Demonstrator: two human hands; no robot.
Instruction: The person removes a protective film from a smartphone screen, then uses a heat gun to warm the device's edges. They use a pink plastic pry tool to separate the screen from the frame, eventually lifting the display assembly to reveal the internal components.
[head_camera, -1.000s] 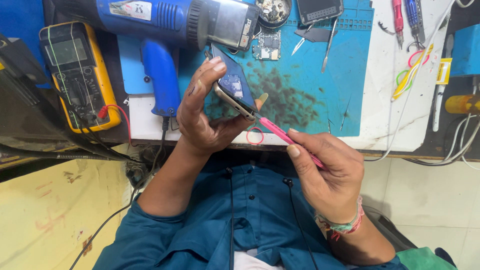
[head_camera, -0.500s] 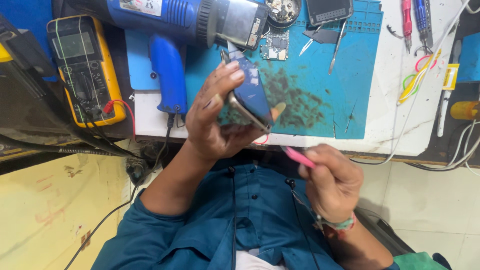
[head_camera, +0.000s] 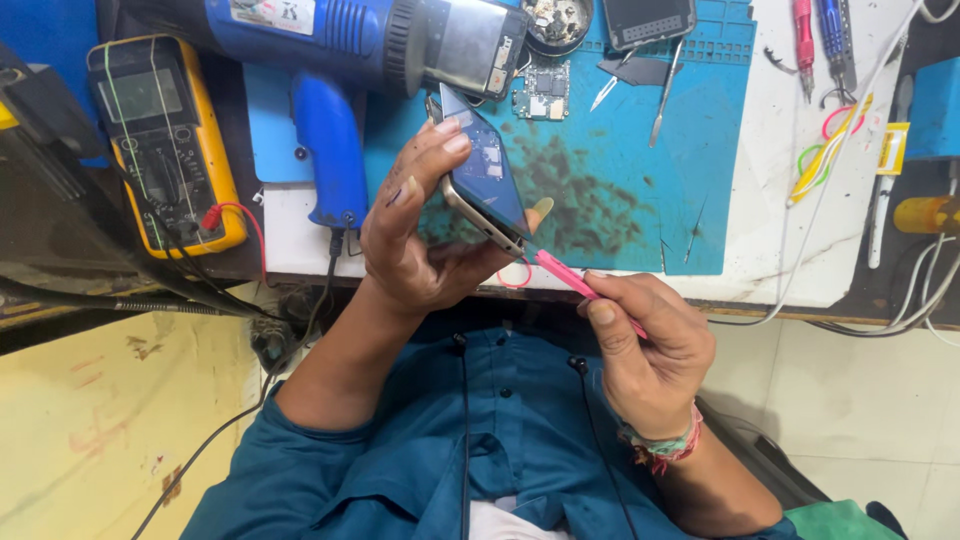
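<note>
A cluttered white bench (head_camera: 790, 250) carries a blue mat (head_camera: 640, 190), a yellow multimeter (head_camera: 165, 140) and a blue heat gun (head_camera: 350, 50) at the left. The left hand (head_camera: 420, 235) is raised over the edge, fingers curled around a tilted phone (head_camera: 485, 180) — thumb behind it. The right hand (head_camera: 650, 345), wrist bent, pinches a pink tool (head_camera: 565, 275) whose tip touches the phone's lower corner. A round dish (head_camera: 558, 20) of small parts sits up top.

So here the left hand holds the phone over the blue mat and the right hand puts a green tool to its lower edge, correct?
Not quite: the tool is pink, not green. The head view shows the left hand holding the phone over the blue mat, and the right hand putting that pink tool to the phone's lower edge.
</note>
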